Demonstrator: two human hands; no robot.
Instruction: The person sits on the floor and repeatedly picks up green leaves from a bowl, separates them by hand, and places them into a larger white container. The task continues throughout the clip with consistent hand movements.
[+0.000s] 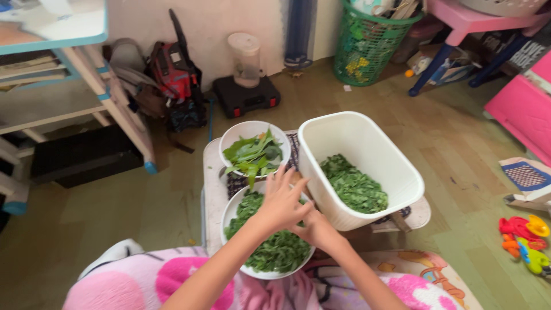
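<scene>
- A wooden floor (172, 212) carries a small low tabletop (213, 172), with a green mesh basket (367, 46) by the wall and bright toys (525, 238) at the right.
- On the tabletop stand a far white bowl (244, 131) of whole leaves, a near white bowl (232, 209) of picked greens, and a tilted white tub (367, 140) holding more greens.
- The left hand (281, 201) hovers over the near bowl, grip open, fingers spread.
- The right hand (315, 229) is at the tub's lower edge; its grip is mostly hidden, so I cannot tell.

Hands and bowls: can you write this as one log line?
left hand over near bowl | right hand at white tub | far bowl holds leaves
</scene>
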